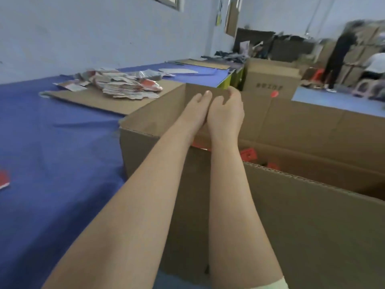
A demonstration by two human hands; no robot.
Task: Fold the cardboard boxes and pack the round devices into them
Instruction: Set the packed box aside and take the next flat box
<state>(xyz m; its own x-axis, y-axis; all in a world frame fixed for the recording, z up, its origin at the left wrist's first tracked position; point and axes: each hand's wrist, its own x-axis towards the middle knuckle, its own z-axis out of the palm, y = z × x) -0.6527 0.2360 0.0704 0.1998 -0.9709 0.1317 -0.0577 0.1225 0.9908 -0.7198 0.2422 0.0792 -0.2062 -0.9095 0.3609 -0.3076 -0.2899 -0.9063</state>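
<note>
Centre frame, both hands work the far flap [166, 107] of the open carton [145, 147]: left hand [194, 111] fingers [207, 94] straight and flat against it, right hand [226, 115] fingers curled over its top edge, probably to fold it. Box blanks [127, 86] are piled upper left on the blue desk [62, 132]. Red packs [248, 154] lie inside the carton; no round devices visible.

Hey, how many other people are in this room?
2. A person in dark clothes stands bent toward stacked boxes at far right; a person in a white top is low beside them. Others may be hidden.
</note>
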